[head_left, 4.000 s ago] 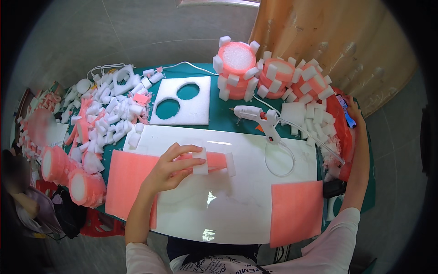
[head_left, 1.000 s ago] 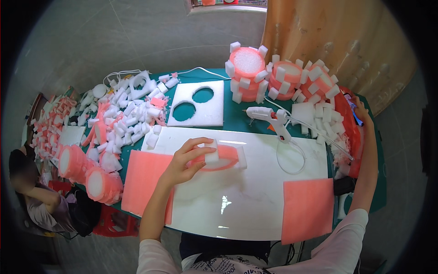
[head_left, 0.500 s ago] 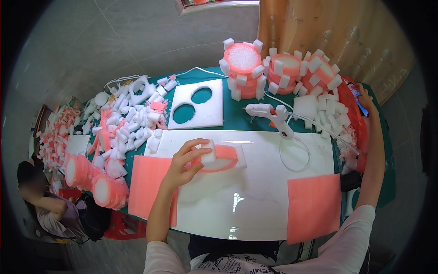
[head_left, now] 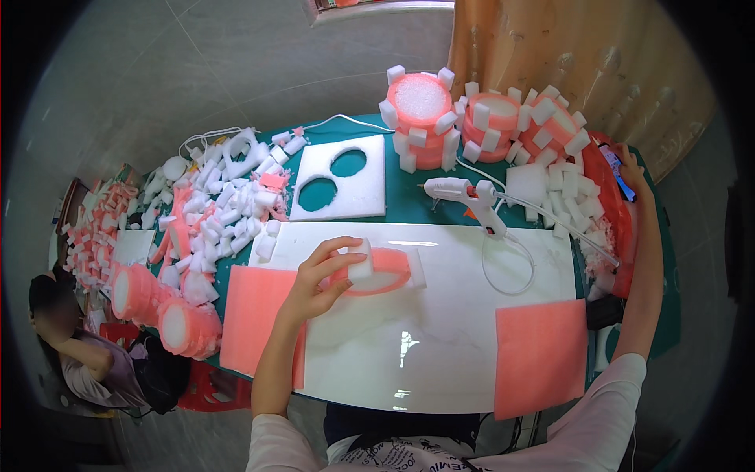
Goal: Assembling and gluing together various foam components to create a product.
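My left hand (head_left: 321,282) has its thumb and fingers closed around a white foam block (head_left: 359,260), which is pressed against the left side of a pink foam ring (head_left: 391,258) with a white centre. Another white foam block (head_left: 415,269) stands at the ring's right side. The ring rests on a white marbled board (head_left: 448,346). Far to the right, my right hand (head_left: 630,169) reaches beside a narrow blue object (head_left: 617,175) lying on a red plastic bag (head_left: 604,167). Its fingers are too small and partly hidden to read their grip.
A white glue gun (head_left: 460,191) with a looping cable sits beyond the board. Pink foam sheets (head_left: 541,358) lie at both sides. Block-covered foam rings (head_left: 421,98) stack at the back. Loose foam pieces (head_left: 228,208) heap left. A person (head_left: 102,354) sits far left.
My right hand has shifted slightly, and more of the blue object shows beside it. My left hand stays on the foam block at the ring.
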A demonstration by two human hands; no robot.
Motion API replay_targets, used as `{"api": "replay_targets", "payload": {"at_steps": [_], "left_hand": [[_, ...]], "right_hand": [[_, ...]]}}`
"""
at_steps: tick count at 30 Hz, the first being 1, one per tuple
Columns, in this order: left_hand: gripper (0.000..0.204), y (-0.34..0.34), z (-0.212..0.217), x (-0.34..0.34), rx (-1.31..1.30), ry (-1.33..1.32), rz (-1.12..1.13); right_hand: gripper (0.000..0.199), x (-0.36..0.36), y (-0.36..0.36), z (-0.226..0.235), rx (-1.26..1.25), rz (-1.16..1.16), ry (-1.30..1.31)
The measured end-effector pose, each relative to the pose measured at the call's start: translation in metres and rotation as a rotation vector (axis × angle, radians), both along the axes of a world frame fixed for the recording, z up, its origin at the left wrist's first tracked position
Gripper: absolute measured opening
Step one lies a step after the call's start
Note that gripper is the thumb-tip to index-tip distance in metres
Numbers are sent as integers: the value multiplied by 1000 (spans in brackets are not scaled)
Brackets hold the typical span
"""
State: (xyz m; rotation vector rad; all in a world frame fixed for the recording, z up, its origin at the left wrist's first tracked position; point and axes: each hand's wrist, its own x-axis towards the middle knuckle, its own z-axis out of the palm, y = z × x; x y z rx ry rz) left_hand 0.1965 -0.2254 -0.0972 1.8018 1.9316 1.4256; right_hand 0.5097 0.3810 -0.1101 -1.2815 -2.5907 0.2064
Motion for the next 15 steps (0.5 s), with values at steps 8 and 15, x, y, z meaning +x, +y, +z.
{"api": "replay_targets", "payload": {"at_steps": [8, 15], "left_hand": [[45, 0, 0, 0, 2, 8, -5], [45, 4, -1, 2, 1, -11, -25]], "right_hand": [[48, -3, -5, 18, 31, -19, 45], [27, -5, -5, 75, 276, 231, 736]]}}
